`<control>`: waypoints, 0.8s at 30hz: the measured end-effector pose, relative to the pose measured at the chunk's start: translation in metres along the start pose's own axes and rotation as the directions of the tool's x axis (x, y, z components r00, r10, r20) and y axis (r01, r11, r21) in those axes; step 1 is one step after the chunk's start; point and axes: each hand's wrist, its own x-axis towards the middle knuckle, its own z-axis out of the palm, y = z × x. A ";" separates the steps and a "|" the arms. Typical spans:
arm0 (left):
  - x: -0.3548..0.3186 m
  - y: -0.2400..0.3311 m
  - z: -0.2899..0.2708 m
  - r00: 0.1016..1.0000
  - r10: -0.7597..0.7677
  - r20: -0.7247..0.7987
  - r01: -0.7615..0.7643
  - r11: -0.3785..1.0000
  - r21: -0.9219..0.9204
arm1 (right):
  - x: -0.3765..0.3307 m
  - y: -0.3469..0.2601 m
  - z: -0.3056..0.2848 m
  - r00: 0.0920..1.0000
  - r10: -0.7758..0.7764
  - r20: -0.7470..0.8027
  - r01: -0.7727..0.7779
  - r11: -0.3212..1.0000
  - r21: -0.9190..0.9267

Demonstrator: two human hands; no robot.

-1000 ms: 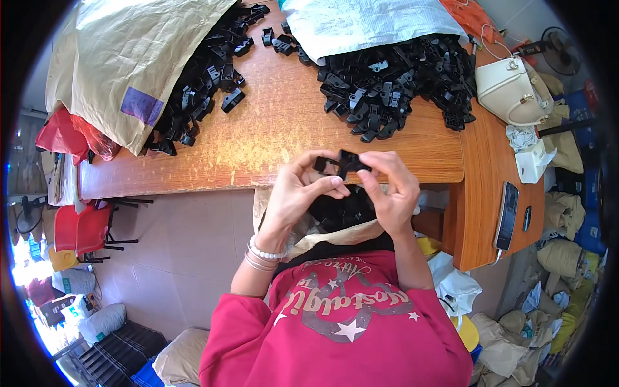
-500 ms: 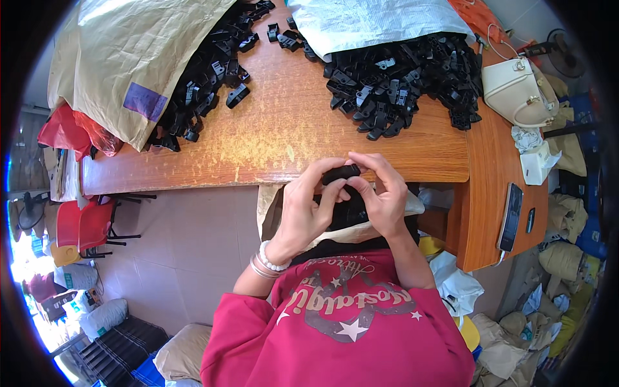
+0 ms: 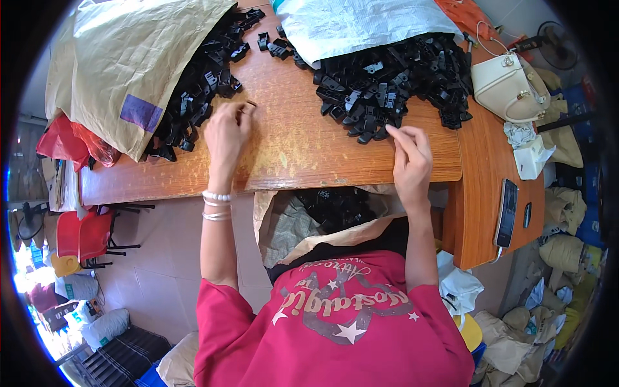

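Note:
My left hand (image 3: pixel 227 132) is at the inner edge of the left heap of black plastic parts (image 3: pixel 211 79). Its fingers are curled, with a small dark bit at their tips; what they grip is mostly hidden. At the front edge of the right heap of black plastic parts (image 3: pixel 387 84), my right hand (image 3: pixel 411 158) reaches with its index finger stretched to a part and its thumb apart below. Under the table edge, against my lap, an open paper-covered sack (image 3: pixel 290 222) contains more black parts.
A brown paper sack (image 3: pixel 122 64) lies behind the left heap, a white woven sack (image 3: pixel 367 29) behind the right. On the right wing of the wooden table (image 3: pixel 284 138) are a cream handbag (image 3: pixel 509 87), a tissue pack (image 3: pixel 532 158) and a phone (image 3: pixel 508 213). A red chair (image 3: pixel 82 233) stands at left.
My hands were together above the sack, holding a black part. They have separated and moved forward, one to each heap. That part is no longer seen in them.

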 end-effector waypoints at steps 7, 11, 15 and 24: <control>-0.048 0.059 -0.008 0.824 -0.015 0.567 0.567 0.011 -0.824 | -0.008 0.013 0.003 0.985 -0.095 0.143 0.117 0.981 -0.156; -0.059 0.065 -0.005 0.762 0.076 0.643 0.633 -0.300 -0.714 | -0.012 0.009 -0.007 0.996 -0.059 0.062 0.071 0.975 -0.210; -0.062 0.094 -0.018 0.738 0.069 0.671 0.673 -0.140 -0.726 | -0.023 0.018 -0.008 1.000 0.013 -0.022 -0.016 0.993 -0.118; -0.079 0.115 -0.026 0.713 0.156 0.683 0.655 0.197 -0.729 | -0.029 -0.049 -0.006 0.955 0.103 0.279 -0.260 0.744 0.615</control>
